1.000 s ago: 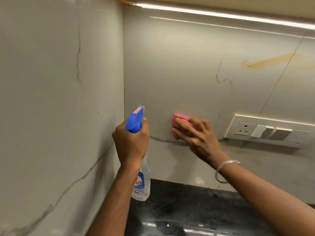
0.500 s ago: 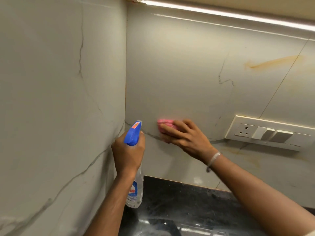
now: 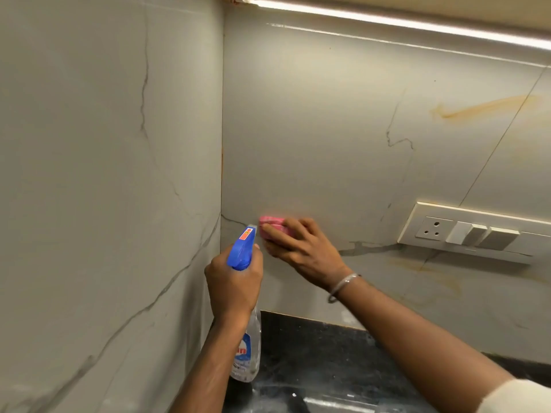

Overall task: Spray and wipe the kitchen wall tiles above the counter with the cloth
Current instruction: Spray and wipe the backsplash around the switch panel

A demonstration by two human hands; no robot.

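My right hand [image 3: 301, 248] presses a folded pink cloth [image 3: 272, 225] flat against the grey marble-look back wall tile [image 3: 313, 129], low down and close to the corner. Only the cloth's upper left part shows past my fingers. My left hand [image 3: 234, 283] grips the neck of a clear spray bottle [image 3: 247, 350] with a blue trigger head [image 3: 241, 248]. The nozzle points toward the corner, just left of the cloth. The bottle hangs above the black counter [image 3: 322, 362].
A white switch and socket plate [image 3: 474, 232] is mounted on the back wall at the right. Orange streaks [image 3: 483, 108] mark the tile above it and below it. The left side wall tile [image 3: 104, 174] meets the back wall at the corner. A light strip [image 3: 387, 20] runs overhead.
My right hand has slid the pink cloth leftward along the back wall toward the corner. My left hand with the spray bottle has dropped a little lower.
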